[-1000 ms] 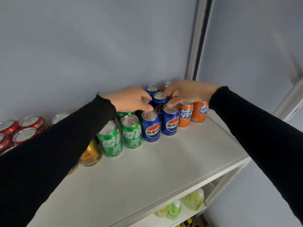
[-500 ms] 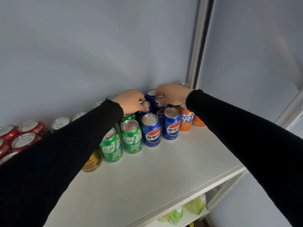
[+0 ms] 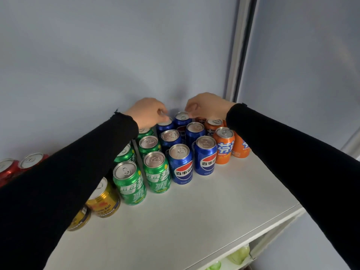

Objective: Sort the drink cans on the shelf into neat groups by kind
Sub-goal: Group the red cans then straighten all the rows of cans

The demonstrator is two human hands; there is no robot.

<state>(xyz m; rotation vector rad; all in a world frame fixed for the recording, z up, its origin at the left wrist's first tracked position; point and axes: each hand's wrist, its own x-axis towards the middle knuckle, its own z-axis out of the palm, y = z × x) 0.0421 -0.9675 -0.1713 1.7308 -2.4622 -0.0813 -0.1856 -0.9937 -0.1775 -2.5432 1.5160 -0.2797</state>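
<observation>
Head view: both hands reach to the back blue cans on the shelf (image 3: 214, 211). Left hand (image 3: 148, 112) pinches the left can's (image 3: 165, 124) rim; right hand (image 3: 208, 106), fingers curled, pinches the right can's (image 3: 182, 118) rim, both upright directly beneath.

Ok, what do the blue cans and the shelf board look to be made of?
Blue cans: thin metal, likely aluminium, with bare silvery lids, pull tabs and glossy printed walls that catch highlights. Shelf board: smooth matt white panel with a squared front edge, probably laminated board or painted metal; the picture does not settle which.
</observation>
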